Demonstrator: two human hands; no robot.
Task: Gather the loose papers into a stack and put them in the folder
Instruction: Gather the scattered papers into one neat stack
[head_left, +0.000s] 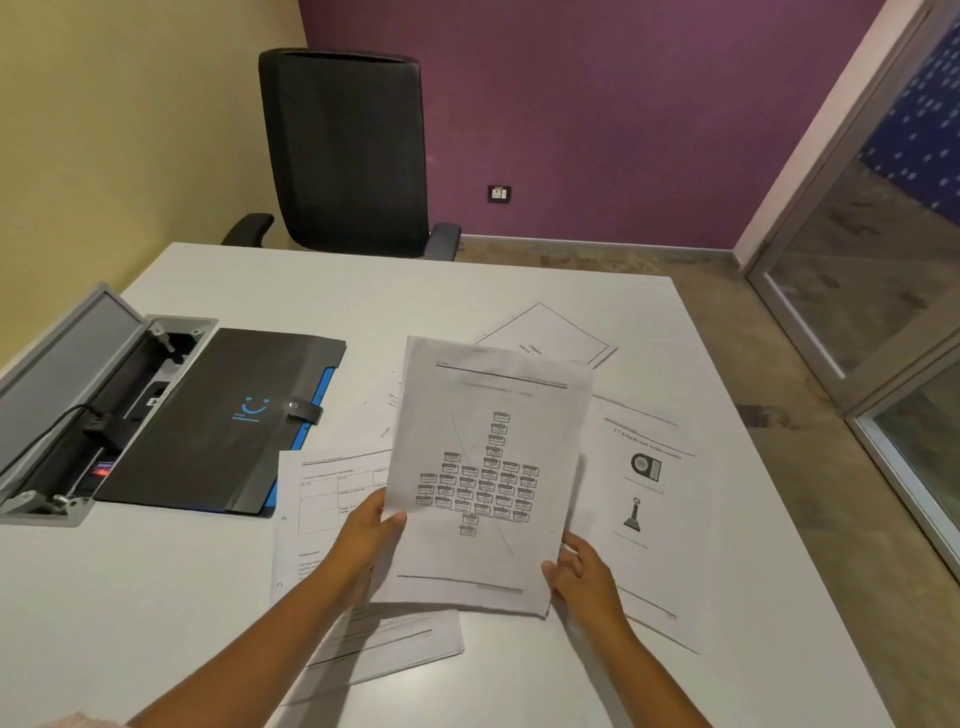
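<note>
Table (519, 291) had loose papers (644, 499) spread around, closed folder (208, 415) at left. Gathering step: left hand (371, 535) and right hand (582, 571) both pinched shut on chart sheet (488, 467), lifted. Next probably: collect the rest, square up, open folder.

An office: swivel chair (345, 150), white desk (519, 280) with cable hatch (78, 405).

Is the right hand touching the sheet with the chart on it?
Touching. The head view shows the right hand gripping the lower right edge of the chart sheet, its thumb lying over the paper's face.
</note>
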